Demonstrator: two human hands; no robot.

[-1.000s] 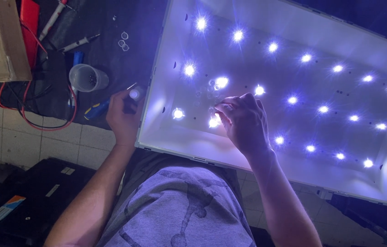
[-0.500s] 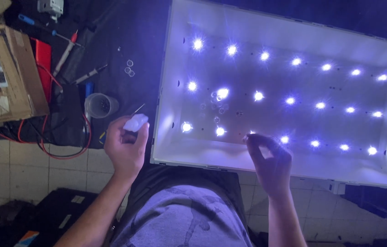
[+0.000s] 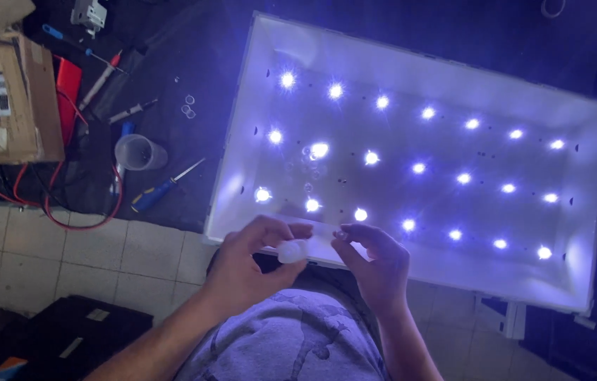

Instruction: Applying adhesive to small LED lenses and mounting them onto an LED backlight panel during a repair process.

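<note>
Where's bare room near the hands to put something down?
Bare tiled floor lies left of the left hand, between red cable and black case. The dark mat is crowded: cup, screwdriver, cardboard box.

I'm on the floor of a small electronics repair workshop. Just beyond my hands (image 3: 312, 257) lies an opened backlight panel (image 3: 411, 162) with its LEDs lit. To the left of my left hand, on a dark mat (image 3: 164, 70), are a screwdriver (image 3: 161, 192), red wires (image 3: 65, 219), a cup (image 3: 139, 152) and a cardboard box (image 3: 23, 99).
</note>
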